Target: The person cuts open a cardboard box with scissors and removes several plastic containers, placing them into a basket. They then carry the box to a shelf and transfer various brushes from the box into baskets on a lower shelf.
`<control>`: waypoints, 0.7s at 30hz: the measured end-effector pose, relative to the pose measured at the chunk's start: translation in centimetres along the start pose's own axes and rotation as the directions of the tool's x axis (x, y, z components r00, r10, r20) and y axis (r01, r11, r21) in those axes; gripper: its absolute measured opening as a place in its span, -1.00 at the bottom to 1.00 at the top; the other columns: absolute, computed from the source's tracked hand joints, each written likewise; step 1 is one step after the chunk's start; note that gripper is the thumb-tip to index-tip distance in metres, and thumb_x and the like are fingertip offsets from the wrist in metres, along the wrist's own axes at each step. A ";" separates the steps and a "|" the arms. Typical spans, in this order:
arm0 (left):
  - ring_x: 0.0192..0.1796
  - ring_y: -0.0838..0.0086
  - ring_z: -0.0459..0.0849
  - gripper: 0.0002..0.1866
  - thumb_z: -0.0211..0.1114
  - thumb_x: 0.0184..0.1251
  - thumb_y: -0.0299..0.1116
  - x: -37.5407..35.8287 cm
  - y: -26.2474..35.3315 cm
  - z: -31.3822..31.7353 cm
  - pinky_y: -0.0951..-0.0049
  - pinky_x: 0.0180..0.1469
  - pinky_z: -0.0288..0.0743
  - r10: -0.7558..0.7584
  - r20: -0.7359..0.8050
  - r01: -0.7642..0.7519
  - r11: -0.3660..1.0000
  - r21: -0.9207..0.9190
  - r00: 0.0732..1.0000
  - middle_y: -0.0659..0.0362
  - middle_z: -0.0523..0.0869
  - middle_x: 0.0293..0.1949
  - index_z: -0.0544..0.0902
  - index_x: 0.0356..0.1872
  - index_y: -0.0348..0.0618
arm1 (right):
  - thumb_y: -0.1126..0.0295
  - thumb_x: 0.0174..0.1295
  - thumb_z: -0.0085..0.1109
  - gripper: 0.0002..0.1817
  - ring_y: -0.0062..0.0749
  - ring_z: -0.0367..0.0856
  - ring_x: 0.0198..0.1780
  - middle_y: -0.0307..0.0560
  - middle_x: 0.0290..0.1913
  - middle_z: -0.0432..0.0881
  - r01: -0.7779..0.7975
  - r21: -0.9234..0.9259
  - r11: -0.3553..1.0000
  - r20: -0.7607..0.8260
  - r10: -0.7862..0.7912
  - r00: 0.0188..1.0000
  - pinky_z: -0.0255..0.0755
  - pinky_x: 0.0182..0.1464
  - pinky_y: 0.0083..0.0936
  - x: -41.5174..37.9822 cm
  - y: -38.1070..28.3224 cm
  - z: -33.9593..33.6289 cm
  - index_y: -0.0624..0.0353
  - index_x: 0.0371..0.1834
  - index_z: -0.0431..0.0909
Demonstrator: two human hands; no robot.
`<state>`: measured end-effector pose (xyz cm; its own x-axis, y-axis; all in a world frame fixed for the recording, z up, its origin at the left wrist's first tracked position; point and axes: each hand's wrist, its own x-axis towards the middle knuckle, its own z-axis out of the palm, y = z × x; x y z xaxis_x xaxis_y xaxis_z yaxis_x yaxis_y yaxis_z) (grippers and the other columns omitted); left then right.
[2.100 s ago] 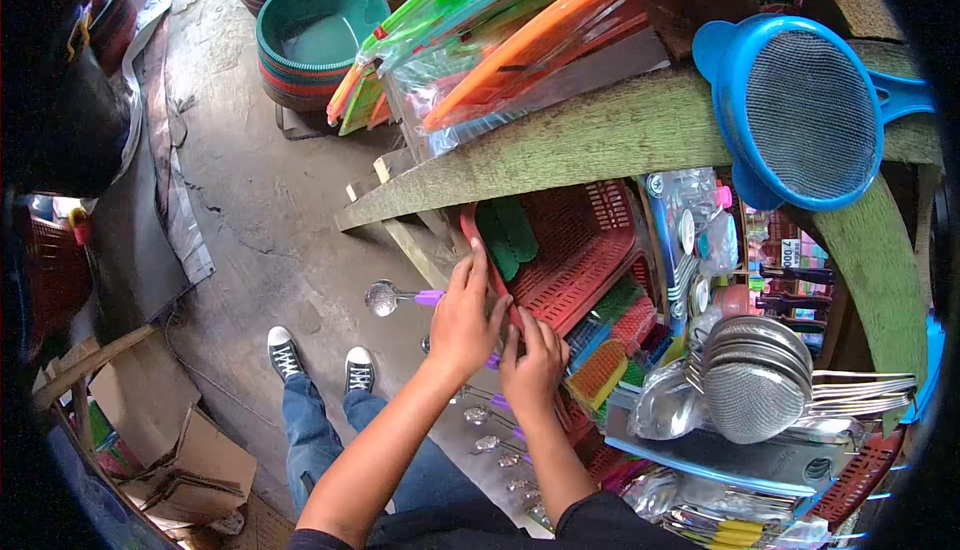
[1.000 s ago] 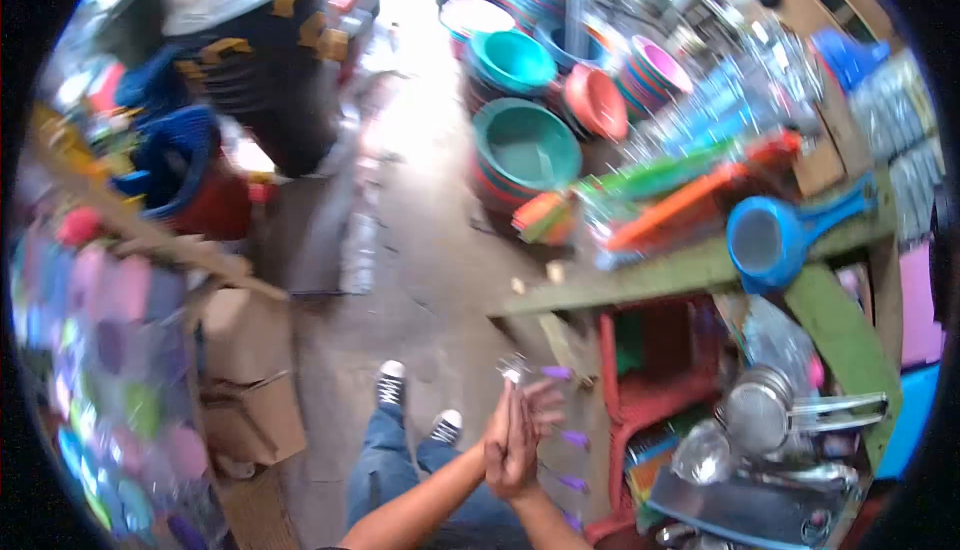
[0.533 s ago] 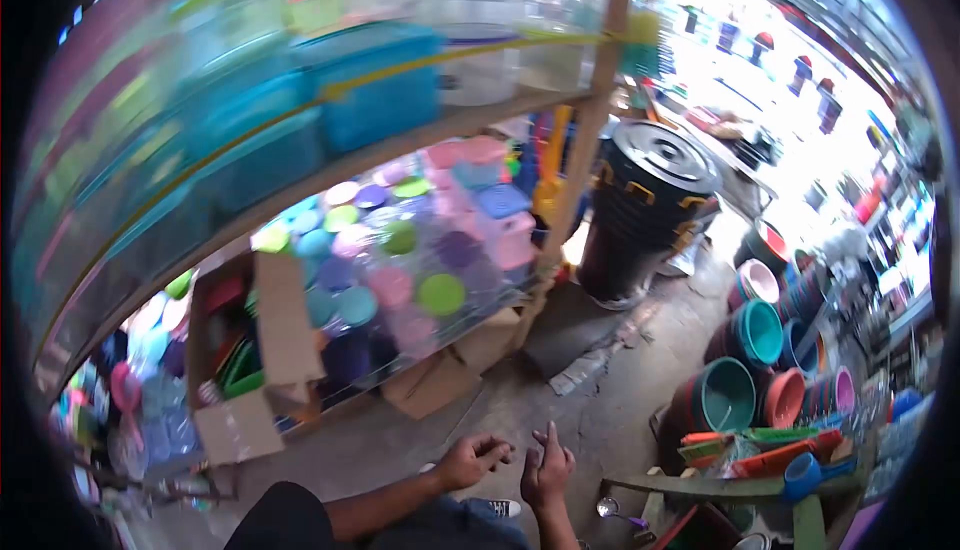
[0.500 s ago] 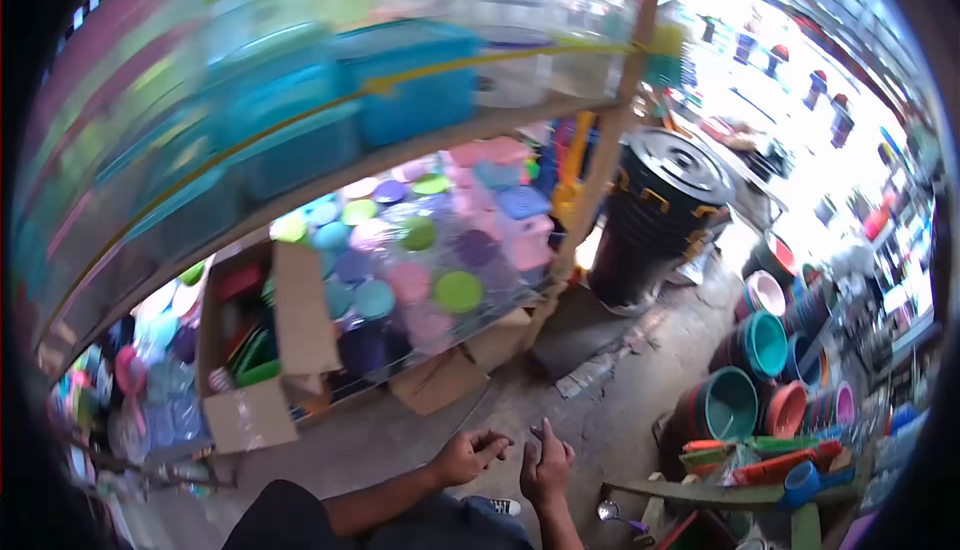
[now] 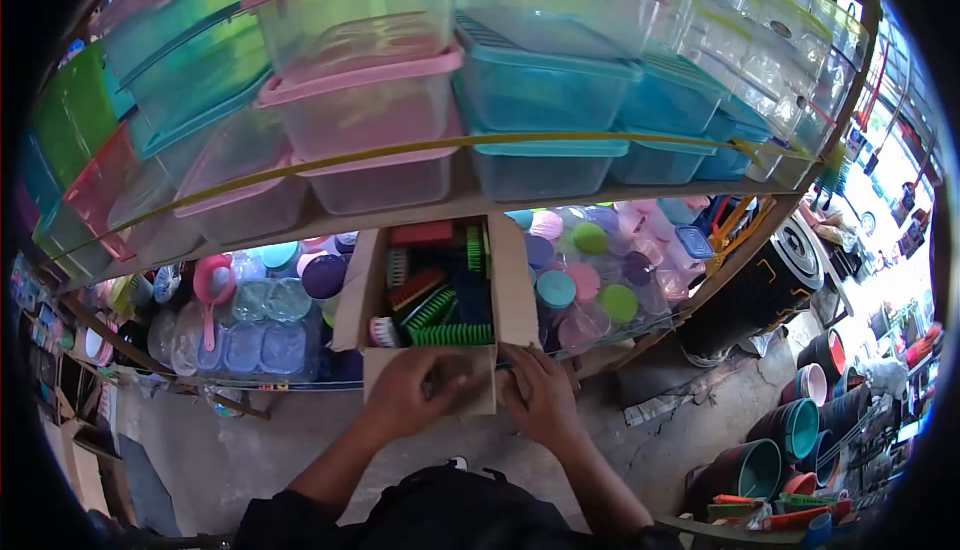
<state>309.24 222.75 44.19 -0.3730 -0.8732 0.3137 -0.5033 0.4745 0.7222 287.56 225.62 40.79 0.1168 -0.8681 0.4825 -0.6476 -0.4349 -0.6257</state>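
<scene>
A cardboard box [image 5: 350, 295] stands with its top flaps spread, at the front of the shelf's lower level. Inside lie several scrub brushes [image 5: 450, 334] with green bristles, and others with white or brown bristles. My left hand [image 5: 412, 390] is at the box's front left, its fingers curved over the front edge and the thumb apart, with nothing seen in it. Against the front right corner rests my right hand [image 5: 542, 398], fingers stretched and spread along the cardboard. The front flap [image 5: 480, 395] hangs down between my hands.
Clear, pink and blue storage boxes [image 5: 550, 90] fill the shelf above, behind a yellow strap [image 5: 400, 153]. Lidded plastic containers [image 5: 585, 280] flank the cardboard box, with a pink dipper [image 5: 209, 290] at left. A black bin [image 5: 760, 285] and stacked buckets [image 5: 750, 470] stand at right.
My view has turned left to face the shelf squarely. Both hands, held up in front of my body before, have come to the front of the cardboard box.
</scene>
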 end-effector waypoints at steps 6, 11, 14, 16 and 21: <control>0.00 0.04 0.67 -0.59 0.40 0.23 -0.17 3.1 -6.0 -4.9 0.10 0.08 0.51 -0.002 0.189 -0.065 0.936 0.346 0.982 -0.01 0.69 -0.15 0.65 0.03 -0.15 | 0.23 0.29 0.19 -0.62 -0.05 0.62 0.11 -0.01 0.05 0.64 0.001 -0.236 0.972 0.335 0.080 0.939 0.45 0.17 -0.14 6.8 0.5 5.1 0.07 0.15 0.59; 0.02 0.04 0.68 -0.60 0.42 0.17 -0.21 6.1 -11.0 -5.1 0.09 0.07 0.53 0.002 0.305 -0.146 0.879 0.453 0.952 -0.02 0.69 -0.10 0.65 0.01 -0.13 | 0.09 0.23 0.28 -0.61 -0.09 0.66 0.10 -0.02 0.02 0.68 0.051 -0.382 0.923 0.607 0.209 0.767 0.48 0.15 -0.11 10.8 2.2 7.6 0.01 0.04 0.69; 0.01 0.01 0.69 -0.59 0.43 0.13 -0.23 8.1 -12.6 -4.5 0.07 0.05 0.55 -0.059 0.365 -0.152 0.840 0.521 0.929 -0.04 0.70 -0.08 0.66 0.01 -0.11 | -0.04 0.13 0.37 -0.54 -0.11 0.64 0.13 -0.03 0.02 0.69 0.066 -0.435 0.898 0.706 0.294 0.644 0.46 0.16 -0.08 12.4 3.0 8.8 -0.07 0.02 0.72; 0.00 0.00 0.69 -0.60 0.43 0.12 -0.23 9.3 -13.5 -3.8 0.05 0.03 0.55 -0.102 0.397 -0.148 0.821 0.551 0.912 -0.06 0.71 -0.08 0.65 0.00 -0.10 | -0.11 0.07 0.39 -0.50 -0.13 0.62 0.16 -0.04 0.05 0.69 0.073 -0.462 0.884 0.738 0.338 0.584 0.43 0.19 -0.07 12.8 4.2 10.0 -0.15 0.05 0.73; -0.05 -0.04 0.71 -0.62 0.43 0.10 -0.18 11.2 -15.5 -2.6 -0.01 -0.01 0.57 -0.123 0.455 -0.203 0.773 0.601 0.882 -0.08 0.73 -0.16 0.64 -0.09 -0.11 | -0.10 0.02 0.43 -0.43 -0.12 0.65 0.16 -0.01 0.06 0.71 0.352 -0.512 0.784 0.781 0.253 0.571 0.45 0.20 -0.08 13.1 4.5 11.0 -0.11 0.09 0.71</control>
<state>314.91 205.35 38.14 -0.6219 -0.7776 -0.0924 -0.7821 0.6108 0.1236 294.52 209.68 37.55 0.4904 -0.7931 -0.3612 -0.8520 -0.5235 -0.0070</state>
